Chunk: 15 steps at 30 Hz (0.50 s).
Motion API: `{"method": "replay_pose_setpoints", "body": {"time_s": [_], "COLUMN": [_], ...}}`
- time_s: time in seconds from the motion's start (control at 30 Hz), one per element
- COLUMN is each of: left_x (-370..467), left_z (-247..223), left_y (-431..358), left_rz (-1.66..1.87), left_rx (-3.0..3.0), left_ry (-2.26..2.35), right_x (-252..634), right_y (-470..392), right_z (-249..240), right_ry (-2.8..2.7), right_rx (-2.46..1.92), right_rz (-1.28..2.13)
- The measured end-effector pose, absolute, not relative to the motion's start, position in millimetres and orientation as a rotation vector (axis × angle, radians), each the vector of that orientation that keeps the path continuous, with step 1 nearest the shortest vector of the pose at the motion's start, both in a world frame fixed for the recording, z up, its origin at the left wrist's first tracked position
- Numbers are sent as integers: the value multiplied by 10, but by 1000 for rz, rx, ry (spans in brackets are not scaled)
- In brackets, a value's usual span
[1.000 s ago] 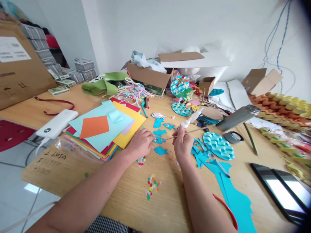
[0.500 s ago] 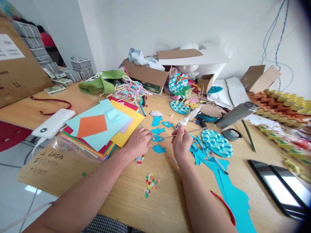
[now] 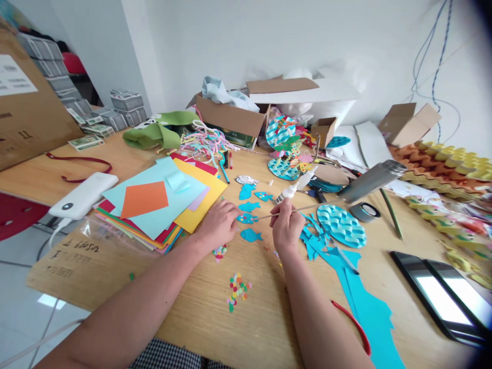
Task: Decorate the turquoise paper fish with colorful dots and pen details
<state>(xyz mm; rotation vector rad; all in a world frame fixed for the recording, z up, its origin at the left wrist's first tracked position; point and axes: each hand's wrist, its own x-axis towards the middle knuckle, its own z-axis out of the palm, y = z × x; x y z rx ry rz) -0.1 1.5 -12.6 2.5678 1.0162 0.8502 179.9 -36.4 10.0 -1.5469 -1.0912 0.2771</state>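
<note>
While paper dots [image 3: 234, 288] lie nearest on the table [image 3: 207, 320], the right hand [image 3: 287, 225] grips a thin stick [image 3: 265, 216], its tip at a dotted blue paper fish [image 3: 247, 219] just beside the left hand [image 3: 220, 221], whose own grip cannot be made out.

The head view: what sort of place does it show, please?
Probably an indoor craft workspace: the table holds stacked coloured paper, blue fish cut from paper, and many small dots.
</note>
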Motion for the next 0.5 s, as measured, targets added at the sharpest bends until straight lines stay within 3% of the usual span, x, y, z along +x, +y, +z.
{"method": "replay_pose_setpoints", "body": {"time_s": [0.5], "left_x": [81], "left_z": [-121], "left_y": [-17], "left_rz": [1101], "left_rx": [2297], "left_ry": [716], "right_x": [1776], "right_y": [-333], "right_z": [182], "right_ry": [-946], "right_rx": [-1320], "right_rz": [630]}}
